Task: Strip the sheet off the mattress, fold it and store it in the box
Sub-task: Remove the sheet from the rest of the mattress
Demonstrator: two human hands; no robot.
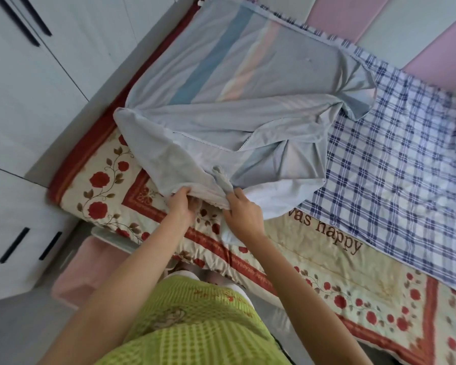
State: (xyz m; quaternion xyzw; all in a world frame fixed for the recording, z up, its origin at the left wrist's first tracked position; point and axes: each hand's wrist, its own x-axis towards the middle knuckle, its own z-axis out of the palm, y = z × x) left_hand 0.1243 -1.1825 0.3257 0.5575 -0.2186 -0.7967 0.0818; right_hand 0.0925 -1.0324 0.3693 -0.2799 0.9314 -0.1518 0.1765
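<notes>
Left hand (181, 204): fingers curled under the near hem of the sheet (221, 114), gripping it, just below centre of the frame. Right hand (244, 214): just beside the left, fingers and thumb pinching a bunched, twisted bit of the same hem; a fold of white fabric hangs under its palm.

Sheet: pale blue-grey, loose and creased. It spreads from the hands towards the upper centre, its near part doubled over itself. Blue and pink stripes show through its far part.

Under the sheet lies a floral quilt (111, 185), cream with red roses and a red border. A blue-and-white checked cloth (395, 159) lies over it on the right.

Pink box (74, 275): lower left, on the floor beside the bed, blurred.

White wardrobe doors (24, 88) fill the left edge. Pink and white wall panels (416, 30) run along the upper right.
</notes>
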